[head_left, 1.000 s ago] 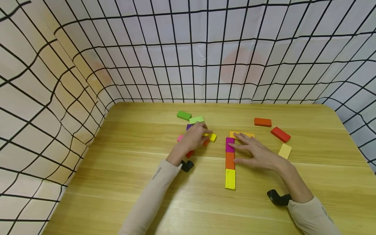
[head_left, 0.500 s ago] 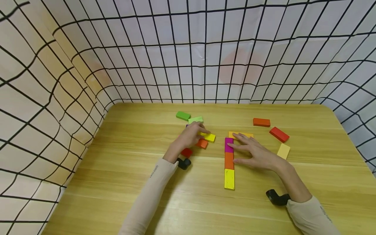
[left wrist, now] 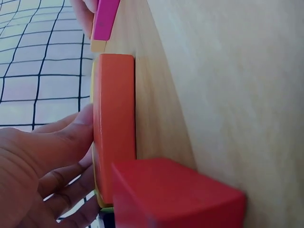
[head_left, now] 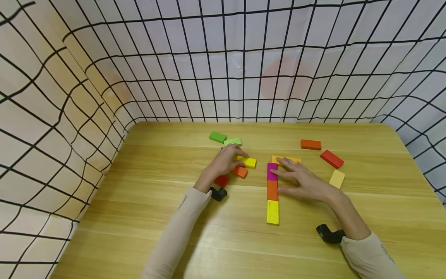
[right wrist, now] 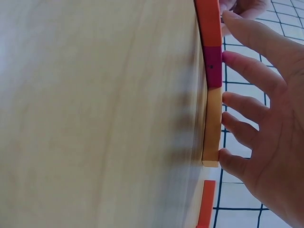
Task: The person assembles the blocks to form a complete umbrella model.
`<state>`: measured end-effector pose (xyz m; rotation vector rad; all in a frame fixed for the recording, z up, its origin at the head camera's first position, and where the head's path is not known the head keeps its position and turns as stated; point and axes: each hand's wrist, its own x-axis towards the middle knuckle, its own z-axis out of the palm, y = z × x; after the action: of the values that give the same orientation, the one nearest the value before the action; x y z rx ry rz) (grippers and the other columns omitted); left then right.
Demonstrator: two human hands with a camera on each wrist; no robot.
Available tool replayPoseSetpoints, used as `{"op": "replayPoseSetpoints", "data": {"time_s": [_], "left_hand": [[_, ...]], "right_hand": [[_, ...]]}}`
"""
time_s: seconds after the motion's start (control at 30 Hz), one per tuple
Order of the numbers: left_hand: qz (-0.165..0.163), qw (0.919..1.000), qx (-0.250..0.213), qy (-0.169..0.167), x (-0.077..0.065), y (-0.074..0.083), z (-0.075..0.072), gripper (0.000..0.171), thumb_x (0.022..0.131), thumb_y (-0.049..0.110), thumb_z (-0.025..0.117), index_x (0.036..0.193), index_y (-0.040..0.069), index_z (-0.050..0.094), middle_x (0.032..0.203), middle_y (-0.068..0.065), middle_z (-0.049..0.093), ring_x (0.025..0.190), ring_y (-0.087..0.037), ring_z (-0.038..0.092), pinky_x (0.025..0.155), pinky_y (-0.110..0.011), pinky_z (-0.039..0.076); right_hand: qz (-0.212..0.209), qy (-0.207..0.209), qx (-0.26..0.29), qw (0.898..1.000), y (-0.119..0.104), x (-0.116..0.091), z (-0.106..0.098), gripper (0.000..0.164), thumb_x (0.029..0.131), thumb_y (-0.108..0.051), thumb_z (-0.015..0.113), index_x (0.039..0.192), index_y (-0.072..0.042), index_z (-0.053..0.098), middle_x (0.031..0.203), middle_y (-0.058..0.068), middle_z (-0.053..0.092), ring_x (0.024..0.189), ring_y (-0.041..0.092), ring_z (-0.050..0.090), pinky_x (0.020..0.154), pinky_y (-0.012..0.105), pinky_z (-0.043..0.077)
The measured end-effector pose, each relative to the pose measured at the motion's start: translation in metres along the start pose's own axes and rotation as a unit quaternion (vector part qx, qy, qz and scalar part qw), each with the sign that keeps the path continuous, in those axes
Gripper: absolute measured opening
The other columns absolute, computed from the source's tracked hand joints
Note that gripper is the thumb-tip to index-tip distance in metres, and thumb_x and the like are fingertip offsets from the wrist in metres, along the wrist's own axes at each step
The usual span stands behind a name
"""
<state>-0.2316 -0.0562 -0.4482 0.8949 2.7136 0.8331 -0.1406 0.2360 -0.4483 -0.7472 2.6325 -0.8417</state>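
In the head view, my left hand (head_left: 224, 161) curls over a yellow block (head_left: 249, 162), thumb on its near side and fingers on the far side. An orange block (head_left: 239, 171) lies just in front of it and a red block (head_left: 221, 181) nearer me. In the left wrist view the orange block (left wrist: 116, 123) partly hides the yellow one. My right hand (head_left: 304, 180) spreads its fingers over a row of blocks, the fingertips resting on the amber block (right wrist: 213, 128) and the magenta block (right wrist: 213, 69). An orange block (head_left: 272, 190) and a yellow block (head_left: 273, 212) continue the row toward me.
Green (head_left: 217, 136) and light green (head_left: 232, 142) blocks lie behind my left hand. On the right are an orange-red block (head_left: 311, 144), a red block (head_left: 332, 159) and a pale yellow block (head_left: 337, 179). Black-grid white netting (head_left: 237, 62) borders the wooden table (head_left: 139, 217).
My left hand has shifted slightly left, uncovering more of the yellow and orange blocks. The yellow block has turned slightly since half a second ago. My right hand keeps its place on the row.
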Motion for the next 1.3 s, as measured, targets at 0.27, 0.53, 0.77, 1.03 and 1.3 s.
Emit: {"op": "replayPoseSetpoints", "data": {"time_s": [0.27, 0.53, 0.77, 1.03, 1.3], "left_hand": [[0.011, 0.9996, 0.013, 0.021, 0.01, 0.009, 0.002, 0.027, 0.095, 0.014, 0.075, 0.121, 0.007, 0.077, 0.114, -0.012, 0.071, 0.109, -0.027, 0.061, 0.097, -0.037, 0.053], [-0.003, 0.9994, 0.028, 0.019, 0.028, 0.019, 0.009, 0.028, 0.096, 0.018, 0.074, 0.122, 0.009, 0.077, 0.118, -0.011, 0.07, 0.114, -0.026, 0.06, 0.099, -0.036, 0.052], [-0.002, 0.9992, 0.038, 0.01, 0.037, 0.023, 0.016, 0.029, 0.096, 0.019, 0.074, 0.123, 0.01, 0.077, 0.117, -0.011, 0.07, 0.113, -0.026, 0.06, 0.097, -0.034, 0.053], [0.008, 0.9994, 0.034, -0.003, 0.04, 0.023, 0.021, 0.029, 0.097, 0.019, 0.073, 0.124, 0.011, 0.077, 0.116, -0.01, 0.07, 0.11, -0.024, 0.061, 0.095, -0.031, 0.052], [0.003, 0.9998, 0.018, -0.009, 0.038, 0.024, 0.02, 0.029, 0.097, 0.018, 0.073, 0.125, 0.012, 0.076, 0.12, -0.009, 0.069, 0.115, -0.023, 0.06, 0.098, -0.033, 0.053]], "right_hand": [[0.003, -0.007, -0.002, 1.0, 0.001, 0.001, -0.001, 0.062, 0.097, -0.041, 0.071, 0.151, -0.014, 0.056, 0.172, 0.018, 0.021, 0.158, 0.05, 0.011, 0.125, 0.071, 0.006], [0.003, -0.01, 0.003, 1.0, 0.0, 0.001, -0.002, 0.061, 0.097, -0.042, 0.071, 0.15, -0.015, 0.056, 0.173, 0.017, 0.02, 0.158, 0.05, 0.011, 0.125, 0.071, 0.007], [0.001, -0.006, 0.006, 1.0, -0.002, 0.001, -0.002, 0.06, 0.098, -0.042, 0.071, 0.149, -0.014, 0.057, 0.172, 0.018, 0.021, 0.157, 0.053, 0.01, 0.124, 0.073, 0.007], [0.003, -0.006, 0.003, 1.0, -0.001, 0.0, -0.002, 0.059, 0.098, -0.042, 0.07, 0.148, -0.013, 0.058, 0.172, 0.019, 0.021, 0.157, 0.052, 0.01, 0.123, 0.074, 0.007], [-0.005, -0.005, -0.002, 1.0, 0.001, 0.0, -0.002, 0.061, 0.098, -0.042, 0.07, 0.15, -0.013, 0.056, 0.172, 0.017, 0.021, 0.159, 0.048, 0.012, 0.125, 0.071, 0.006]]}}
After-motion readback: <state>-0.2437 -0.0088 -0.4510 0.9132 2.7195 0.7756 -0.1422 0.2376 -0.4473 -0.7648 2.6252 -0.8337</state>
